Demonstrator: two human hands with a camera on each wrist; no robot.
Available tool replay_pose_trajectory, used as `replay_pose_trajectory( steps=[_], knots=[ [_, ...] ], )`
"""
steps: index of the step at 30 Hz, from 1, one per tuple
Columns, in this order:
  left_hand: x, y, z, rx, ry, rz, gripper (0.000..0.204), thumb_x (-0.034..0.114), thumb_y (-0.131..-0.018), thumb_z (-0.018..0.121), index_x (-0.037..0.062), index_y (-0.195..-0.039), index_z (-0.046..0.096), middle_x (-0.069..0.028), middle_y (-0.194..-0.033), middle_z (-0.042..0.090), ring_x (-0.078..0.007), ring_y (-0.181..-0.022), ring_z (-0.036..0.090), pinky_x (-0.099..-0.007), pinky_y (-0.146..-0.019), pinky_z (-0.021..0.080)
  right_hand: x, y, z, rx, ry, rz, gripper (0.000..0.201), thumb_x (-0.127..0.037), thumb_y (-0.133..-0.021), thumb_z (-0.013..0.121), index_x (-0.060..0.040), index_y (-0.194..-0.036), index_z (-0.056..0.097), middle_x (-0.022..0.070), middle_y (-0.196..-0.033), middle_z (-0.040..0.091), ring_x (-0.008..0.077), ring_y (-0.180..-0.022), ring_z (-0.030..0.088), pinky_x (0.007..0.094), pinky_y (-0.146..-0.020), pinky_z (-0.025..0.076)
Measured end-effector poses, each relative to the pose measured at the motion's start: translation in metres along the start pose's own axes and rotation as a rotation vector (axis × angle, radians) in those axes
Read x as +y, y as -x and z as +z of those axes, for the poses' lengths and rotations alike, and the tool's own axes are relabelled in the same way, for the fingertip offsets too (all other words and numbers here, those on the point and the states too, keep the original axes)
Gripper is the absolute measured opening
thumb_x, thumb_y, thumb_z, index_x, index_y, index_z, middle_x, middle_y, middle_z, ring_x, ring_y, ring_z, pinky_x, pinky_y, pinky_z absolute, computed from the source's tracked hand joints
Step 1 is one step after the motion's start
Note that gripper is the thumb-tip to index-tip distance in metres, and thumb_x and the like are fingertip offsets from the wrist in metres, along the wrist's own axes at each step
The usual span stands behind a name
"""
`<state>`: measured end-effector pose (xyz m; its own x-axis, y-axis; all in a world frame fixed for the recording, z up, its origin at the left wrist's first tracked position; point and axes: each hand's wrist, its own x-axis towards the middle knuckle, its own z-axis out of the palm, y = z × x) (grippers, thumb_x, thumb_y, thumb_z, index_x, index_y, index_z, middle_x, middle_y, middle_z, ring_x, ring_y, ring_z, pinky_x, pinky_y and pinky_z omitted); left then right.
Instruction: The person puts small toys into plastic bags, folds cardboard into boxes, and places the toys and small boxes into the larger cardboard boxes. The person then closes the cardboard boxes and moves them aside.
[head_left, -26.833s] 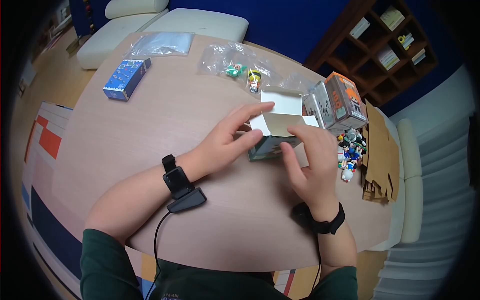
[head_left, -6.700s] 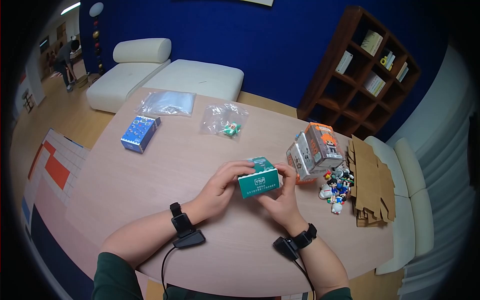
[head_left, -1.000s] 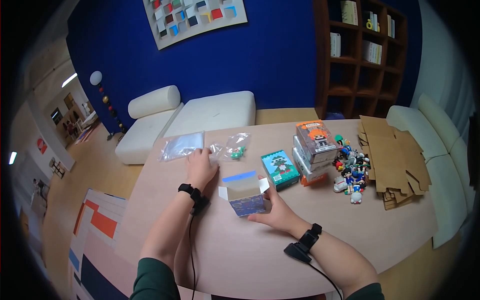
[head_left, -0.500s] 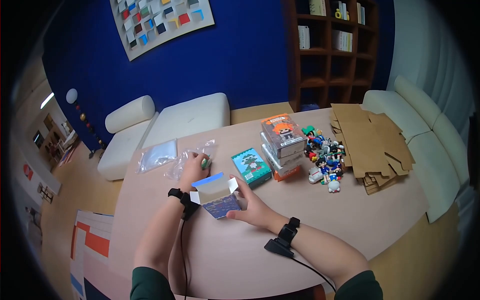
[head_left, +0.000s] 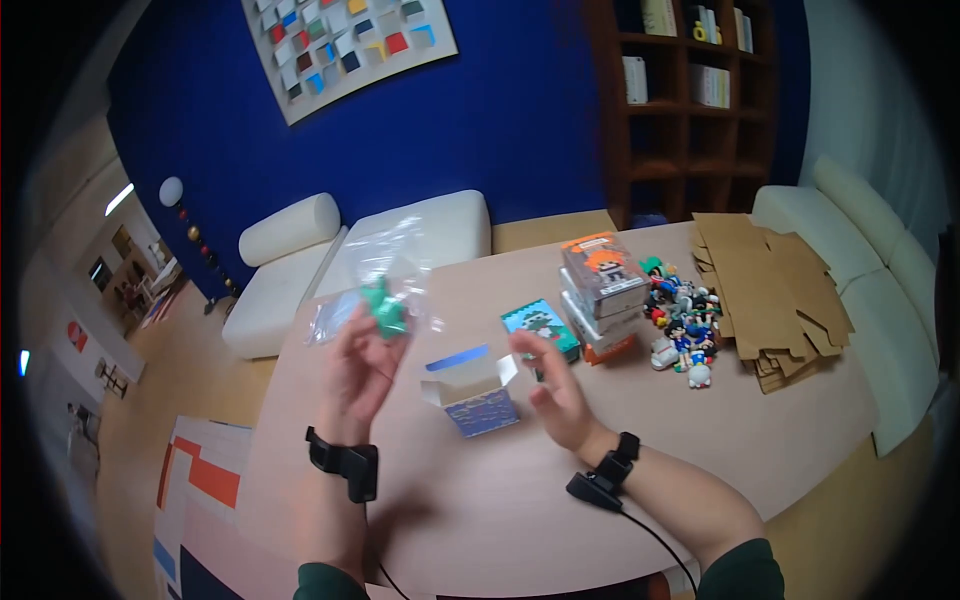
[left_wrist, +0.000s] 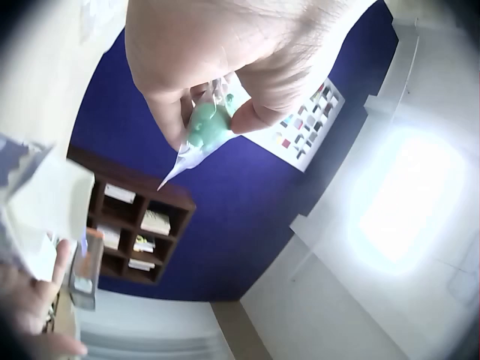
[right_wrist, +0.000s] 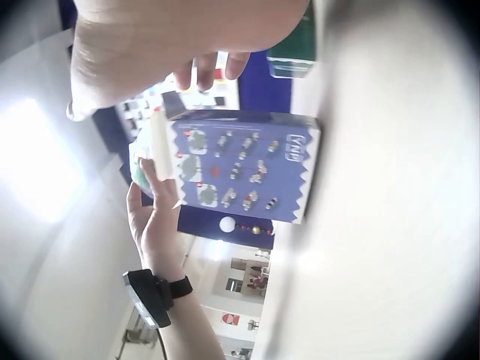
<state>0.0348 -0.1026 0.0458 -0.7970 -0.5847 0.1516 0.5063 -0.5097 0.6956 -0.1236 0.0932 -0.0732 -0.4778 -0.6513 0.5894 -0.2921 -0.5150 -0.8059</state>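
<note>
Raised above the table, my left hand (head_left: 365, 365) pinches a small green figurine (head_left: 386, 308) inside a clear plastic bag (head_left: 395, 255). In the left wrist view the thumb and fingers grip the figurine (left_wrist: 208, 126) through the plastic. A blue-purple box (head_left: 480, 412) stands upright on the table with its top flaps spread. Close to its right side, my right hand (head_left: 560, 395) holds nothing, its fingers loosely extended. The right wrist view shows the printed side of the box (right_wrist: 240, 165) beyond that hand, apart from the fingers.
A green box (head_left: 541, 326) lies behind the blue one. Right of it rise stacked boxes (head_left: 605, 285), a pile of small figurines (head_left: 688, 330) and flattened brown cardboard (head_left: 770, 290). Another clear bag (head_left: 330, 318) lies at the back left, partly behind my left hand.
My left hand reached to the bagged figurine, took hold of it and lifted it off the table. My right hand has let go of the blue box and drawn slightly away.
</note>
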Motion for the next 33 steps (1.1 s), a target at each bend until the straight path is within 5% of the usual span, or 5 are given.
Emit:
replay_pose_trajectory(
  steps=[5,8,25,31,33],
  knots=[
    [-0.019,0.03,0.034,-0.213,-0.063,-0.251,0.048,0.001,-0.095,0.052,0.002,-0.142,0.043,-0.0148,-0.131,0.057,-0.0301,-0.122,0.061,-0.0433,-0.105,0.053,-0.06,-0.024,-0.006,0.007,0.149,-0.087,0.068,-0.055,-0.097,0.061,-0.0033,-0.14,0.051,0.0102,-0.13,0.059,0.019,-0.12,0.056,0.0334,-0.099,0.044],
    [-0.033,0.038,0.035,-0.297,-0.173,-0.353,0.042,0.004,-0.098,0.054,0.0027,-0.138,0.045,-0.0113,-0.13,0.058,-0.025,-0.12,0.063,-0.0411,-0.098,0.057,-0.088,-0.031,0.005,0.002,-0.093,0.3,0.04,-0.013,-0.097,0.068,-0.0034,-0.134,0.058,0.0014,-0.102,0.063,0.007,-0.09,0.061,0.0205,-0.075,0.048],
    [-0.046,0.048,0.026,-0.35,-0.342,-0.401,0.037,0.007,-0.098,0.063,0.0067,-0.135,0.054,-0.002,-0.112,0.06,-0.0084,-0.098,0.061,-0.024,-0.077,0.051,-0.099,-0.022,0.007,0.061,-0.26,0.347,0.021,0.001,-0.093,0.056,0.004,-0.108,0.07,0.0042,-0.096,0.069,0.0094,-0.086,0.062,0.0246,-0.075,0.049],
    [-0.049,0.058,0.038,-0.539,-0.786,0.019,0.057,-0.002,-0.091,0.061,0.0072,-0.145,0.047,-0.0093,-0.143,0.036,-0.0168,-0.122,0.052,-0.0299,-0.091,0.054,-0.101,-0.025,0.003,0.227,-0.322,0.412,0.02,-0.006,-0.095,0.055,0.0025,-0.107,0.069,0.0071,-0.101,0.069,0.0124,-0.091,0.062,0.0268,-0.08,0.049],
    [-0.05,0.062,0.042,-0.472,-0.825,0.055,0.053,0.0,-0.092,0.065,0.0058,-0.143,0.051,-0.0056,-0.133,0.051,-0.0163,-0.124,0.054,-0.0313,-0.093,0.054,-0.11,-0.029,0.01,0.27,-0.339,0.436,0.021,-0.007,-0.096,0.055,0.0016,-0.109,0.069,0.0071,-0.102,0.068,0.0125,-0.092,0.062,0.0276,-0.081,0.049]
  ],
)
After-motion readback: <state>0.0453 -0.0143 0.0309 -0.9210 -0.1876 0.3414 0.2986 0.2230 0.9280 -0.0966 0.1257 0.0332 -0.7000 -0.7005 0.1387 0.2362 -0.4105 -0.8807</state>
